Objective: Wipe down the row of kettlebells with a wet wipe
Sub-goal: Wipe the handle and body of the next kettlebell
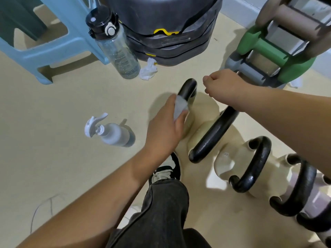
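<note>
Kettlebells [213,133] line the floor; the left hand [166,126] presses a wet wipe [180,107] against the far handle [187,89], while the right hand [223,86] hovers loosely fisted.

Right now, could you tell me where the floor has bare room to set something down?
Bare floor lies left of the spray bottle, between it and the blue stool, and below it toward the left forearm. It is crowded on the right: the kettlebells stand close together, with both hands at the far one and dumbbells behind.

We see a beige floor [53,104], a light-blue plastic stool [59,42] at upper left, and perhaps a pale wall [238,8] behind
</note>
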The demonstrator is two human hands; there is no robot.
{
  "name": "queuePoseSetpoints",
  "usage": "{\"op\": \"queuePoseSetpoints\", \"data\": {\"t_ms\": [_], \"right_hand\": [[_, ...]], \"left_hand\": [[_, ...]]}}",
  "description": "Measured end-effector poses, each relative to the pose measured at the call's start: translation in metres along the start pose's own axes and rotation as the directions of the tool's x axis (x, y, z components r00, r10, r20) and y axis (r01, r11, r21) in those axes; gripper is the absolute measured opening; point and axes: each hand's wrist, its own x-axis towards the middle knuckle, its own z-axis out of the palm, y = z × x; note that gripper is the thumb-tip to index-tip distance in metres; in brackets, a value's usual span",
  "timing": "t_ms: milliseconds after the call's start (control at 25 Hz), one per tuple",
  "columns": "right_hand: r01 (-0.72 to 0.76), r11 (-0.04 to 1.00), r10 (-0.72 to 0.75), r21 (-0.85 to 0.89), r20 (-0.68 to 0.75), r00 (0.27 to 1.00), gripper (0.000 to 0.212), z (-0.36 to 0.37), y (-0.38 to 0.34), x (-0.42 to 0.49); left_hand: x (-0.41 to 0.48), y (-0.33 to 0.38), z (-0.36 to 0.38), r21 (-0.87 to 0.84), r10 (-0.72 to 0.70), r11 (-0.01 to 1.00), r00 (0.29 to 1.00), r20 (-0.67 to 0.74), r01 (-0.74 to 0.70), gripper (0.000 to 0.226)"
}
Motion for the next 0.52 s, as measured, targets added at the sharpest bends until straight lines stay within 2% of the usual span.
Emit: {"op": "queuePoseSetpoints", "data": {"t_ms": [80,160,240,280,320,400,440,520], "right_hand": [[0.027,1.0,-0.027,0.0,0.005,1.0,0.049,0.005,-0.004,-0.003],[0.076,0.997,-0.076,-0.025,-0.017,0.997,0.043,0.012,-0.01,-0.008],[0.117,0.993,-0.118,-0.016,-0.023,0.993,0.039,0.018,-0.016,-0.009],[0.126,0.992,-0.126,0.002,-0.021,0.992,0.039,0.019,-0.017,-0.009],[0.125,0.992,-0.125,0.012,-0.021,0.992,0.039,0.018,-0.018,-0.008],[0.11,0.994,-0.11,-0.005,-0.029,0.993,0.04,0.016,-0.017,-0.006],[0.106,0.994,-0.107,-0.021,-0.038,0.994,0.04,0.013,-0.016,-0.005],[0.094,0.995,-0.095,-0.023,-0.056,0.994,0.042,0.007,-0.013,-0.003]], "left_hand": [[-0.029,-0.008,-0.002,-0.205,-0.055,0.977,0.998,-0.003,0.053,0.05],[-0.026,-0.007,-0.003,-0.339,-0.224,0.918,0.974,-0.013,0.207,0.04],[0.002,-0.004,-0.013,-0.445,-0.46,0.801,0.888,-0.026,0.402,0.042],[0.018,-0.003,-0.022,-0.481,-0.524,0.742,0.851,0.019,0.467,0.043],[0.035,-0.002,-0.029,-0.486,-0.529,0.714,0.843,0.098,0.505,0.045],[0.054,0.005,-0.036,-0.4,-0.457,0.748,0.848,0.269,0.53,0.046],[0.056,0.006,-0.034,-0.341,-0.436,0.765,0.829,0.35,0.546,0.051],[0.048,0.009,-0.024,-0.29,-0.447,0.756,0.787,0.426,0.586,0.062]]}}
